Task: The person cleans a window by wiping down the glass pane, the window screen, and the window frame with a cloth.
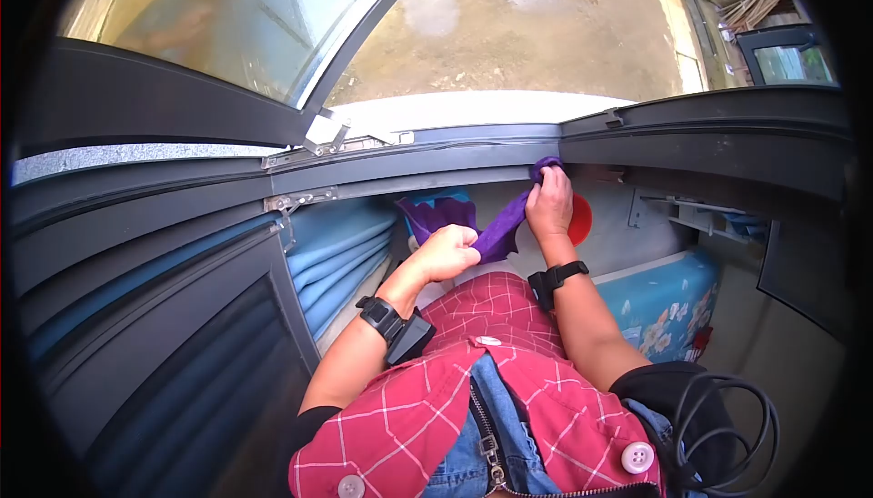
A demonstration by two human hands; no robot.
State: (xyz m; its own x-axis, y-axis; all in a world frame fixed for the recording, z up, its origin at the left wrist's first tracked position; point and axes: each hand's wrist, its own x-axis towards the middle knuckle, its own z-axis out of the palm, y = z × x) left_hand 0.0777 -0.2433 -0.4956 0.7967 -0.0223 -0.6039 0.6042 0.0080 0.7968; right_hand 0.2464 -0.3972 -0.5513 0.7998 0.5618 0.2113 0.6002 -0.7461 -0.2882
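Note:
A purple cloth stretches between my two hands. My left hand is closed round its lower part, in front of my apron. My right hand pinches the upper end and presses it against the dark window frame, near the corner where the sill rail meets the right side. Part of the cloth hangs to the left of my left hand, over something light blue.
An open glass window pane swings outward at upper left, joined by metal hinges. Folded blue curtains hang at left. A red round object is behind my right wrist. A blue floral box-like thing stands at right.

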